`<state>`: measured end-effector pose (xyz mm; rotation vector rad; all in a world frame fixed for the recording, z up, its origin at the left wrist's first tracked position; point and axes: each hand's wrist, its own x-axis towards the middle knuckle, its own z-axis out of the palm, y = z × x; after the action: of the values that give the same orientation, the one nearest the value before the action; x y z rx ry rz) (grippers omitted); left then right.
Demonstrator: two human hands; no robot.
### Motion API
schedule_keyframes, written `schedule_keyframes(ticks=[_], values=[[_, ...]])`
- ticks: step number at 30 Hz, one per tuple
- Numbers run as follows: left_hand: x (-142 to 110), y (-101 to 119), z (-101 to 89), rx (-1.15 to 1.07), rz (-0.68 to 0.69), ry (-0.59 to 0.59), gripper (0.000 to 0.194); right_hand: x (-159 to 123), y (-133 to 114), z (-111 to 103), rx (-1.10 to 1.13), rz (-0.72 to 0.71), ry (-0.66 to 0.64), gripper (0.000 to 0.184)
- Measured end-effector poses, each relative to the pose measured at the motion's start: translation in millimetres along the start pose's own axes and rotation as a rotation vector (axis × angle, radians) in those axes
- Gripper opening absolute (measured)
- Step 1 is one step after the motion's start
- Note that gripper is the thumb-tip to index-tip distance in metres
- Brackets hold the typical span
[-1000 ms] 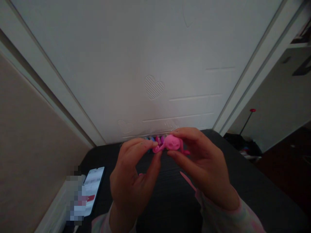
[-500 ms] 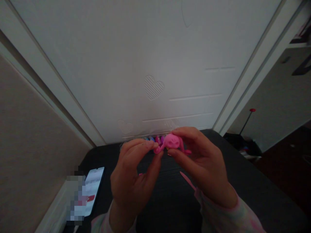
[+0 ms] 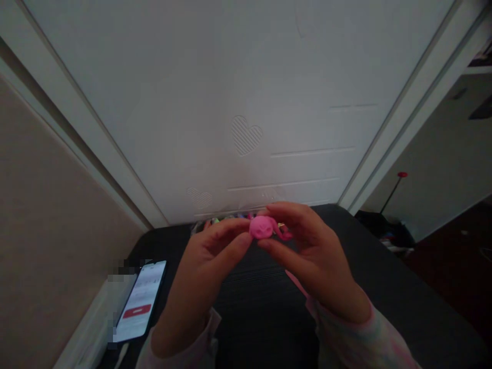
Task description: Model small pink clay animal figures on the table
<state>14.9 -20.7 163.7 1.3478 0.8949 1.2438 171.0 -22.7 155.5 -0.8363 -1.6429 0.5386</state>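
A small pink modelling-clay figure (image 3: 262, 227) is held in the air above the dark table. It has a rounded body with shallow dents and a thin curled strand on its right. My right hand (image 3: 317, 261) pinches it from above and below between fingers and thumb. My left hand (image 3: 205, 271) closes on its left side, index finger and thumb tips against the body. The left strand of the figure is hidden behind the left fingers. A flat pink pointed tool (image 3: 295, 282) lies on the table beside my right wrist, partly covered by it.
A lit phone (image 3: 140, 302) lies at the left of the dark table (image 3: 261, 312), beside a pale box-like object (image 3: 92, 318). Several colourful items stand at the back edge, mostly behind my hands. A white panel with embossed hearts (image 3: 246, 136) rises behind the table.
The pink figure has shifted slightly left. My left fingers have moved from its curled left strand to the side of its body. The phone's screen shows differently, and the view has tilted slightly.
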Motion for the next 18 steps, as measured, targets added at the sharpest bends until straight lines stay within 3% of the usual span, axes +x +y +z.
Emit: schedule_keyframes(ticks=[4, 11, 18], values=[[1.9, -4.1, 1.8, -0.075, -0.033, -0.009, 0.019, 1.2, 0.0, 2.2, -0.008, -0.007, -0.032, 0.028], [4.4, -7.3, 2.0, -0.168, 0.029, -0.034, 0.014, 2.2, -1.0, 4.1, 0.001, 0.001, -0.027, 0.024], [11.1, -11.3, -3.3, -0.237, -0.070, -0.015, 0.015, 2.7, -0.3, 3.3, -0.023, 0.007, -0.046, 0.022]])
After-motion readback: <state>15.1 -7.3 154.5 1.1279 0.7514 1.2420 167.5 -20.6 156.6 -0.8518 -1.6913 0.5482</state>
